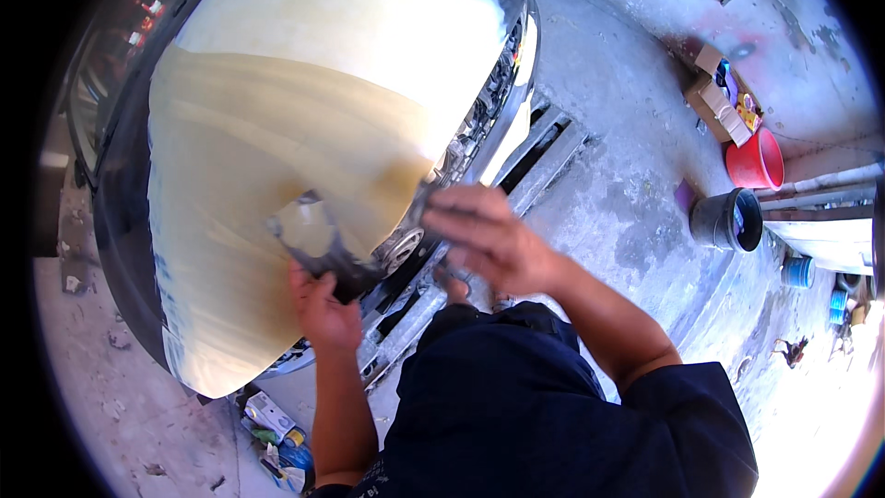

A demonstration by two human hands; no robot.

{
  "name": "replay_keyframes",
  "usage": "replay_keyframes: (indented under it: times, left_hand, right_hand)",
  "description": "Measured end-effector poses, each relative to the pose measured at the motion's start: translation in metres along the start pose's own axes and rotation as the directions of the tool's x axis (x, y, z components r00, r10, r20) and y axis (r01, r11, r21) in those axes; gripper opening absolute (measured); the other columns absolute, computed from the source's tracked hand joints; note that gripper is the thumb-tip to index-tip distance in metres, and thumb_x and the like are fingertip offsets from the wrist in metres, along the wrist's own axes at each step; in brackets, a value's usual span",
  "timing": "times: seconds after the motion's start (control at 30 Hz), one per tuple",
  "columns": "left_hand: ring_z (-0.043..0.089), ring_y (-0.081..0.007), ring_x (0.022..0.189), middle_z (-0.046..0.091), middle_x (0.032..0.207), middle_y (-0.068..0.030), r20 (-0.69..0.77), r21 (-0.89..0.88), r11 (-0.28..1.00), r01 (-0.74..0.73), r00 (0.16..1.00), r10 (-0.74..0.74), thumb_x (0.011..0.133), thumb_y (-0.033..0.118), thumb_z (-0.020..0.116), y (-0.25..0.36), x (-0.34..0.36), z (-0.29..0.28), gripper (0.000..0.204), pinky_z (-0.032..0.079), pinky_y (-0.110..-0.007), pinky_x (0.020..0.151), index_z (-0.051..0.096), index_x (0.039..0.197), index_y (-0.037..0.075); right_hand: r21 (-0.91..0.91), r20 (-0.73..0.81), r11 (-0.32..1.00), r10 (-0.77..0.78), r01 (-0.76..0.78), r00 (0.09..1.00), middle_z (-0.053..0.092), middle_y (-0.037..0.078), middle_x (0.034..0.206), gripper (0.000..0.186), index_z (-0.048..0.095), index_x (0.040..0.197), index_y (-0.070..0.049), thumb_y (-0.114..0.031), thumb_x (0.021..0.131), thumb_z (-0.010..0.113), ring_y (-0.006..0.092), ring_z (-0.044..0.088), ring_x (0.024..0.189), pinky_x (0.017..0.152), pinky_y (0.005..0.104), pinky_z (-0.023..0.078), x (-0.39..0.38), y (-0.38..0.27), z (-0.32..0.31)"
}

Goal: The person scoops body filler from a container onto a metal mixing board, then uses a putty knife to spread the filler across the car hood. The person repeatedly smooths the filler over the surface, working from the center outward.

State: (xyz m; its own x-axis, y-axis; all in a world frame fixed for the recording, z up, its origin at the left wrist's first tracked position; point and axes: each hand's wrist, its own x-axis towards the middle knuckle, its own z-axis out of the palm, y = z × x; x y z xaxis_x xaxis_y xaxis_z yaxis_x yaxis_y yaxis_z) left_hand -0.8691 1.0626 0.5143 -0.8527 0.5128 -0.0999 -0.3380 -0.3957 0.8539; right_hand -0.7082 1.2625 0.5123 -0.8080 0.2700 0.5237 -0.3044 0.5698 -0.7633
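Concrete floor (627,143) (stained): red bucket (751,161), black bucket (713,222), cardboard box (715,112).

Left hand (327,309) gripped a dark, pale-smeared plate (343,267) over the beige-coated car hood (249,157); right hand (489,232) blurred near its front edge.

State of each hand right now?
Left hand: closed, holding a dark flat piece with a pale patch.
Right hand: motion-blurred; grip cannot be told.

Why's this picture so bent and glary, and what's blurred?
Head view: the fisheye lens bends edges inside a dark rim; head view: glare whitens the hood toward its upper right and the floor at lower right; head view: the right hand is smeared, the left hand clearer.
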Motion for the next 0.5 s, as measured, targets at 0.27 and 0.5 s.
replay_keyframes:
  times: [0.27, 0.5]
  left_hand:
    - [0.046, -0.0268, 0.12, 0.047, 0.129, -0.0141, 0.082, -0.051, 0.992, 0.113, 0.991, -0.109, 0.078, 0.0, 0.042, 0.005, -0.023, 0.045, 0.058, 0.034, -0.043, 0.104, 0.034, 0.135, 0.002]
    - [0.043, -0.0267, 0.124, 0.044, 0.132, -0.0142, 0.094, -0.078, 0.996, 0.033, 0.995, -0.025, 0.079, -0.003, 0.042, 0.021, -0.018, 0.032, 0.058, 0.032, -0.043, 0.106, 0.033, 0.136, 0.002]
  right_hand:
    - [-0.041, 0.085, 0.999, -0.015, 0.019, 0.996, 0.045, 0.013, 0.127, 0.05, 0.057, 0.122, -0.009, -0.007, 0.074, 0.068, 0.0331, 0.043, 0.114, 0.097, 0.044, 0.035, -0.023, -0.006, 0.012]
    - [-0.574, -0.278, 0.664, 0.394, -0.48, 0.876, 0.041, 0.006, 0.134, 0.049, 0.046, 0.131, -0.019, -0.017, 0.083, 0.056, 0.0349, 0.042, 0.11, 0.091, 0.0461, 0.039, 0.004, 0.04, -0.006]
